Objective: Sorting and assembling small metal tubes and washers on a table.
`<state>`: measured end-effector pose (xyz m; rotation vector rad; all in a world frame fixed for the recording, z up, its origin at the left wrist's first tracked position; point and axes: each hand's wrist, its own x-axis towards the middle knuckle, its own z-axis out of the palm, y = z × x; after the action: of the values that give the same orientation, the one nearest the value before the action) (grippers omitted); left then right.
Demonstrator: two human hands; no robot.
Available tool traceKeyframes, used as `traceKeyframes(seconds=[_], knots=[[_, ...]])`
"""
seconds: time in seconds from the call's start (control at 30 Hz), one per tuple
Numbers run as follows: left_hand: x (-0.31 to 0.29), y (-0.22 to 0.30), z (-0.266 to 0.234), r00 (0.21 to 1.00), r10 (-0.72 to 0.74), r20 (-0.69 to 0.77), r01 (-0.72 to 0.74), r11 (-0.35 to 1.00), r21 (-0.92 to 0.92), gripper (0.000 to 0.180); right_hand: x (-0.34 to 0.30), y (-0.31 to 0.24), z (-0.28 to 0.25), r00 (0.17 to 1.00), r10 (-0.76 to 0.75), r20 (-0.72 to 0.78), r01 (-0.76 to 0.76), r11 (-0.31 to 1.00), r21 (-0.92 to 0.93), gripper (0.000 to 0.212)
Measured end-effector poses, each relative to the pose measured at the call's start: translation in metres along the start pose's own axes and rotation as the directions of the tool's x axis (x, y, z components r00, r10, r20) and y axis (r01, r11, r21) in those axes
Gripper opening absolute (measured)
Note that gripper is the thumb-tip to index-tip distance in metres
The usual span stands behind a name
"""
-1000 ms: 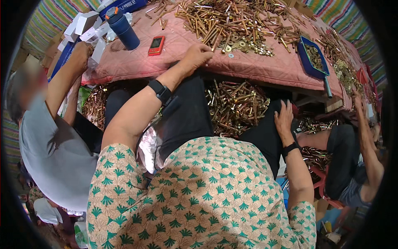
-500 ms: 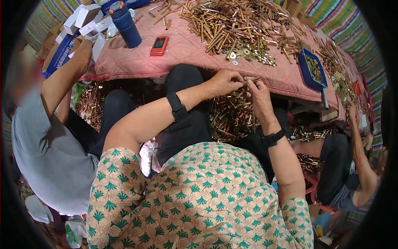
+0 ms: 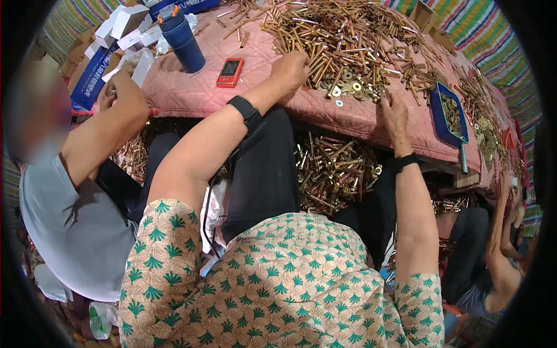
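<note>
A heap of brass-coloured metal bolts or tubes [image 3: 348, 43] covers the far middle of the pink quilted table cover [image 3: 261, 52]. My left hand [image 3: 292, 72] is at the heap's left edge, its fingers curled and partly hidden behind the knuckles. Flat washers [image 3: 351, 84] and small nuts [image 3: 374, 93] lie along the heap's near side. Beside the nuts, my right hand [image 3: 395, 114] has thumb and fingers drawn together at the tips. Whatever either hand grips is too small or hidden to make out.
A red device with a screen [image 3: 230, 72] and a dark blue bottle [image 3: 183, 43] stand left of my left hand. At right lies a blue dustpan [image 3: 448, 116] holding small parts. More metal pieces [image 3: 336, 171] are piled below the table edge. Co-workers sit on both sides.
My hands were together over the table's near edge, fingertips meeting at a small piece. They have separated: the left moved up to the heap, the right to the nuts.
</note>
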<state>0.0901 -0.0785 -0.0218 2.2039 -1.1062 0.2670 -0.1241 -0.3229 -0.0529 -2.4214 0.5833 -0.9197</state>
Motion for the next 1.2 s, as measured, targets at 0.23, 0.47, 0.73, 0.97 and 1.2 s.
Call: traceKeyframes(seconds=[0.23,0.47,0.73,0.97,1.2], knots=[[0.037,0.037,0.012,0.983,-0.086,0.16,0.051,0.976,0.21,0.024,-0.005,0.004,0.002,0.999,0.029,-0.02,-0.029,0.999,-0.04,0.022],[0.06,0.027,0.015,0.935,-0.179,0.307,0.109,0.966,0.233,0.032,-0.009,-0.004,0.004,0.998,0.015,-0.058,-0.021,0.996,-0.092,0.017],[0.044,0.0,-0.011,0.954,-0.116,0.277,0.131,0.991,-0.039,0.046,-0.013,-0.011,-0.001,0.998,0.018,-0.06,-0.024,0.995,-0.101,0.016],[0.027,0.002,-0.053,0.871,-0.263,0.416,0.436,0.804,-0.405,0.028,-0.016,-0.012,-0.003,0.997,-0.012,-0.079,0.006,0.996,-0.085,0.015],[0.044,-0.03,-0.079,0.847,-0.16,0.507,0.181,0.984,0.008,0.03,-0.017,-0.013,-0.003,0.996,-0.021,-0.085,0.009,0.991,-0.131,0.013]])
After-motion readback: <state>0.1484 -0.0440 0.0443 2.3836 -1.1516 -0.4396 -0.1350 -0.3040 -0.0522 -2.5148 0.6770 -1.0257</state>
